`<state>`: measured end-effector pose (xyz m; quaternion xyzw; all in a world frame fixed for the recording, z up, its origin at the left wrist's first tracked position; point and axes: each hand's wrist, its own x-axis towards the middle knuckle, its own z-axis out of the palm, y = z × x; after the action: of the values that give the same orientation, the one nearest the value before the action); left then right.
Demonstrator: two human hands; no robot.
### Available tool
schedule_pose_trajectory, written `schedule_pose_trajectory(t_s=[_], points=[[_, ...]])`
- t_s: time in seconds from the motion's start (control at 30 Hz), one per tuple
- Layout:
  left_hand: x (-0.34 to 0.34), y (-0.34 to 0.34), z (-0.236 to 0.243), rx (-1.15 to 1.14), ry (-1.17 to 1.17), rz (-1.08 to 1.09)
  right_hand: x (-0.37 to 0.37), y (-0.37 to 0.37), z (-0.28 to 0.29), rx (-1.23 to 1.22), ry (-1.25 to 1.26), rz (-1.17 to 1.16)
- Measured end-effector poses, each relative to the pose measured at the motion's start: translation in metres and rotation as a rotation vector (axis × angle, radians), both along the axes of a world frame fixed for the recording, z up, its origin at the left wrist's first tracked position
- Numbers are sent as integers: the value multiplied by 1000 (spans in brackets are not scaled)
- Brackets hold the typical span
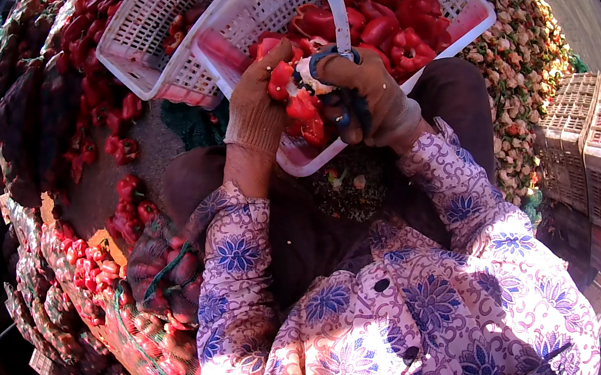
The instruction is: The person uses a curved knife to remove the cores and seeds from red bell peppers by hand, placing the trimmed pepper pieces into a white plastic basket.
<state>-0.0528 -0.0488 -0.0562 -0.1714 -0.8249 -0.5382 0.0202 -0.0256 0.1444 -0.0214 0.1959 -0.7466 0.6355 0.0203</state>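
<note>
Both my hands wear brown work gloves and meet over the near side of a white plastic crate [470,6]. My left hand [257,102] is closed on a cut red bell pepper [303,107], its pale inside [309,78] facing between the hands. In my right hand [372,98] is a knife with a curved blade [336,12] that points up and away from me; the handle is mostly hidden by the fingers. The right fingers also press close to the pepper. Several red bell peppers [409,29] lie in the crate below.
Another white crate [144,33] stands to the left with a few red pieces inside. Piles of red peppers and filled net bags [158,343] lie along the left. On the right are a heap of pale pepper cores [517,45] and stacked crates [575,136].
</note>
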Motion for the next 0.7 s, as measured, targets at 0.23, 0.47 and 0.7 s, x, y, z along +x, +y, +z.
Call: schedule_pose_trajectory(t_s=[0.23,0.47,0.7], points=[[-12,44,15,-250,-286,160,30,95,0,-168,2,-706],[31,-83,128,165,-152,365,49,6,24,-436,-418,-99],[141,-306,102,495,-219,1096,52,-69,-6,-77,-559,-64]])
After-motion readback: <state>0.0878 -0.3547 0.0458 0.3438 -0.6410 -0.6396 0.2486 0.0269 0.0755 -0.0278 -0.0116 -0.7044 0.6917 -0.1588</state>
